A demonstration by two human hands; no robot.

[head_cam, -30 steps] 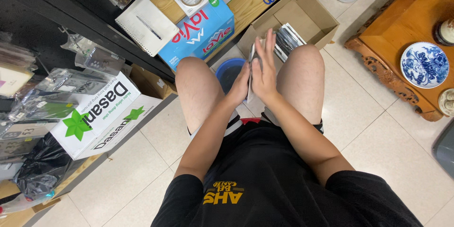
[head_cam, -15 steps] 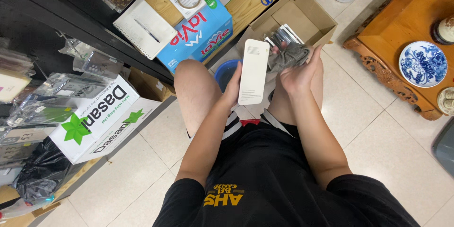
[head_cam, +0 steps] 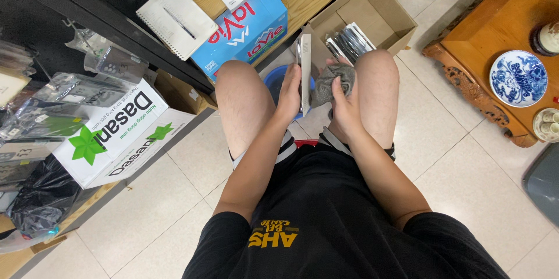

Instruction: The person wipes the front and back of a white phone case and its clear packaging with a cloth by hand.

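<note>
Left hand (head_cam: 289,90) grips white flat panel (head_cam: 305,72) edge-on, frame centre. Right hand (head_cam: 343,104) clenches grey cloth (head_cam: 331,81) against it; wiping step.

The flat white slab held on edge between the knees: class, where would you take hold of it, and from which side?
Grip the white slab across its two broad faces near the lower end, coming from the left, as the left hand does. It stands on edge, thin side up; the right hand holds a grey cloth.
</note>
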